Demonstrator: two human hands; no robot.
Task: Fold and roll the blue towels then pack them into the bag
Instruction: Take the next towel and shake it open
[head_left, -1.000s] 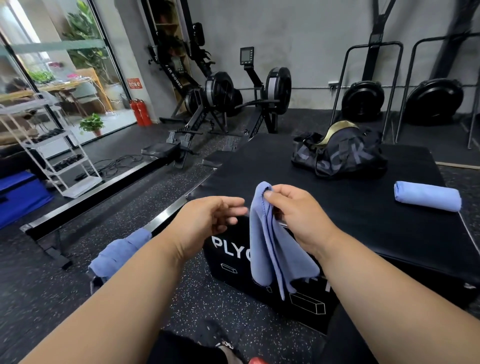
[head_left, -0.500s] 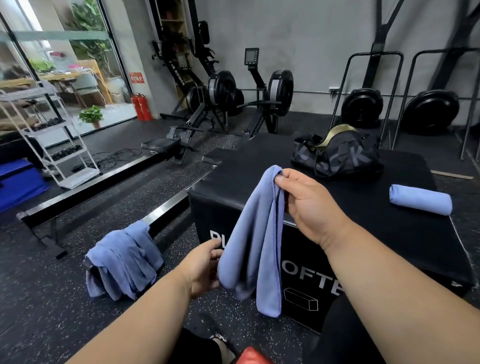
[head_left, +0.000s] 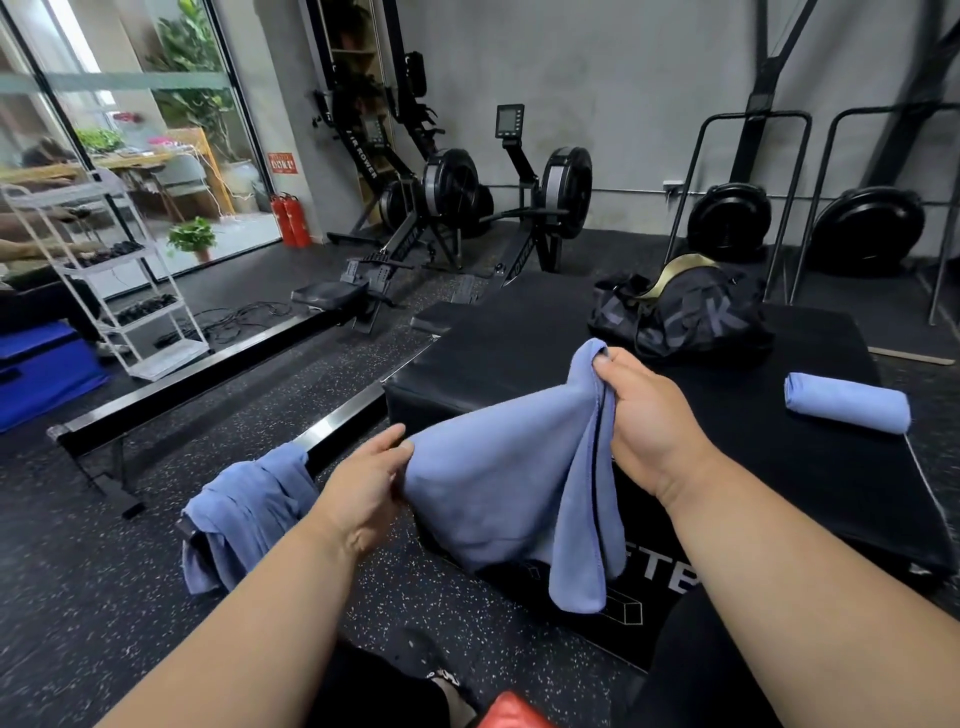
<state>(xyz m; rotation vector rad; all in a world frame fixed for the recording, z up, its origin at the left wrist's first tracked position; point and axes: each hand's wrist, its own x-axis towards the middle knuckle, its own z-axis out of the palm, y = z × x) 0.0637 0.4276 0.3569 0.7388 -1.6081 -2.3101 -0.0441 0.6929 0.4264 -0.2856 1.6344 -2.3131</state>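
I held the blue towel (head_left: 498, 493) up in front of me, over the near edge of the black plyo box (head_left: 519, 353) that served as my desk. My right hand (head_left: 649, 421) had its grip pinched on one top corner, raised high so the cloth could hang free and show its edges. My left hand (head_left: 363, 488) had its grip closed on the opposite edge, lower and out to the side, drawing the fabric into a slanting sheet (I judged this was the way to find the corners before laying it flat to fold). A loose tail dangled below my right wrist.

The rolled towel (head_left: 849, 402) lay on the box top to my right, well apart from the dark bag (head_left: 680, 317) at the far side; neither was in the way. More blue towels (head_left: 244, 514) hung in a heap over a metal rail (head_left: 218, 384) to my left, waiting their turn.
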